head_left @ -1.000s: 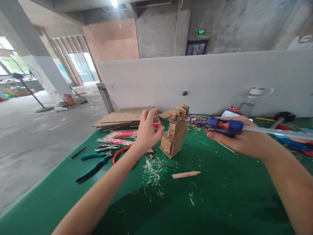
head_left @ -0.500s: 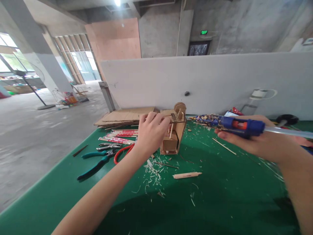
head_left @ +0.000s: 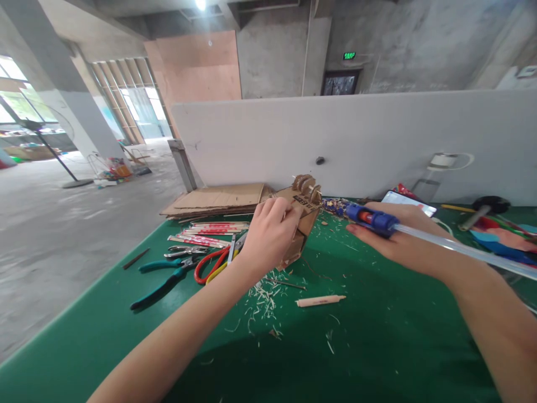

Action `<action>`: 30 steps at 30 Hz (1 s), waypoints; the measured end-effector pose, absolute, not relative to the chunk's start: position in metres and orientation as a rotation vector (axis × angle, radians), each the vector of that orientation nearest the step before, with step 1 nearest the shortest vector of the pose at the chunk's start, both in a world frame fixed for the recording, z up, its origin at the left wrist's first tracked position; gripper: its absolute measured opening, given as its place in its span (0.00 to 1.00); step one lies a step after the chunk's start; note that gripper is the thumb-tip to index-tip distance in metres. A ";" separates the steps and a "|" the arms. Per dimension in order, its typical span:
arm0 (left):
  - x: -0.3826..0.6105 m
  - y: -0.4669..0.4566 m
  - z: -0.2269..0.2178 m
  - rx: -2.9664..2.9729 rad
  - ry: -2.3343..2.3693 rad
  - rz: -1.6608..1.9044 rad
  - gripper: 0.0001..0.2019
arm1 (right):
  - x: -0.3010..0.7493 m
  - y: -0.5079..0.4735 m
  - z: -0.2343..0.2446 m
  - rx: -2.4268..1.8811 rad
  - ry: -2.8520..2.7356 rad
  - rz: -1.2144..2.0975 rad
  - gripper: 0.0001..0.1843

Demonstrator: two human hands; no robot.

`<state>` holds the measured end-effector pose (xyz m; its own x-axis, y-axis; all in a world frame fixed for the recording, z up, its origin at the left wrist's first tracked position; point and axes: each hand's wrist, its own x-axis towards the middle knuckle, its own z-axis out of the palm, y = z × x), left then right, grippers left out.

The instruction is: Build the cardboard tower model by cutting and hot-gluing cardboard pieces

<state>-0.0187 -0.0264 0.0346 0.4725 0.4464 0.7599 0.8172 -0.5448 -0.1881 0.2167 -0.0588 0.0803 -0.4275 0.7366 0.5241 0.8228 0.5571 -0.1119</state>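
My left hand (head_left: 272, 232) is closed on the near left part of a small cardboard model (head_left: 308, 218), hiding some of it. Round cardboard discs on a thin stick stand along the model's top. In my right hand (head_left: 394, 240) is a blue hot glue gun (head_left: 371, 217), with a long clear glue stick (head_left: 453, 246) running out of its back. The gun's nozzle end is close to the model's right side, by the discs; whether they touch I cannot tell.
Left of the model lie red-handled scissors (head_left: 210, 266), teal-handled pliers (head_left: 161, 282) and paper-wrapped sticks (head_left: 205, 238). Cardboard sheets (head_left: 222, 196) are stacked behind. Shavings (head_left: 264, 302) and a pale marker (head_left: 321, 301) lie in front on the green table (head_left: 356, 352). A phone (head_left: 409, 202) rests at the right.
The cardboard model has been turned, its discs now showing at another angle. My left hand has shifted slightly right; my right hand has brought the glue gun left, closer to the model.
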 end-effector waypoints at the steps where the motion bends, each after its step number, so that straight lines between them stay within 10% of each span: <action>1: -0.018 -0.027 0.034 -2.185 -1.045 -0.893 0.11 | 0.217 -0.059 0.081 -1.264 -2.269 -0.221 0.15; 30: -0.014 -0.028 0.030 -2.147 -1.007 -0.925 0.11 | 0.225 -0.059 0.084 -1.254 -2.330 -0.300 0.18</action>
<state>-0.0144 -0.0282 0.0302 0.4726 0.4062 0.7821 0.8139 -0.5415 -0.2106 0.2253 -0.0594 0.0839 -0.4689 0.7256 0.5037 0.8296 0.5575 -0.0308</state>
